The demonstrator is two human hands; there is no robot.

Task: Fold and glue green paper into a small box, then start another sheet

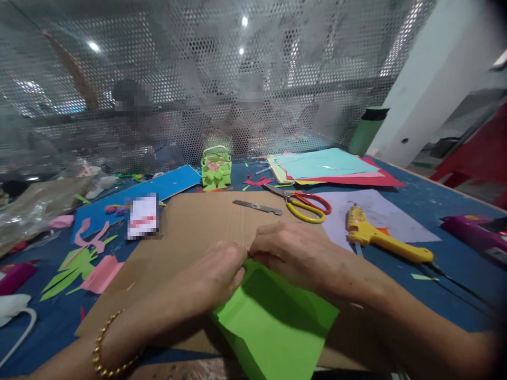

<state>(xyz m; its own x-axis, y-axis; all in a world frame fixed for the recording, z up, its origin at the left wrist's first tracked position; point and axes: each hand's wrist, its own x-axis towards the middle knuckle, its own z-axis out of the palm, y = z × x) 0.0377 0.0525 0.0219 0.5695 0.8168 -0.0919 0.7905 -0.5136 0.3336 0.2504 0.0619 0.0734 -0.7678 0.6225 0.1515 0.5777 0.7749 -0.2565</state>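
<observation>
Held the green paper (273,322) low in the view, above the near part of the cardboard (194,227), with the left hand (219,272) and the right hand (289,250) meeting at its far edge. Had the fingers of both hands curled and apparently clamped together on that edge; could not tell the exact hold of each fingertip, hidden among the knuckles. Looked like a moment for shaping or creasing the edge, judging by the paired pinch. Called for light, equal pressure from both sides, to avoid skewing or tearing the sheet. Would have gone best with the edge lined up first, then pressed outward from the pinch in short strokes, without dragging. Showed a bend near the left side; needed gentle handling there, to prevent a stray second crease. Had firm backing close below in the cardboard. Also had the blade (257,207) lying bare just beyond the knuckles, near the scissors (290,197); demanded no forward sweep of the wrists. Needed room on the right too, with the glue gun (390,244) lying beyond the right forearm.
</observation>
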